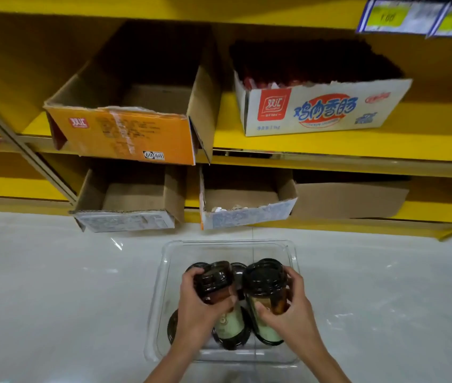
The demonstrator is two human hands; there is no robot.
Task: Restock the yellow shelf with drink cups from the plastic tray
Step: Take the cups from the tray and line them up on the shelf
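Note:
A clear plastic tray (224,246) lies on the pale floor in front of the yellow shelf (329,146). Several drink cups with dark lids stand in it. My left hand (195,308) grips one drink cup (215,281) by its side, tilted toward the shelf. My right hand (292,308) holds a second drink cup (264,283) with a dark lid, upright and raised above the tray. Another cup (230,327) stands in the tray between my hands, and a dark lid (172,326) shows left of my left wrist.
On the upper shelf board sit an open orange carton (128,134) and a white carton (321,111) holding red packets. Below, two open cardboard boxes (128,205) (247,208) rest on the lowest shelf board. Price tags (401,16) hang at the top right.

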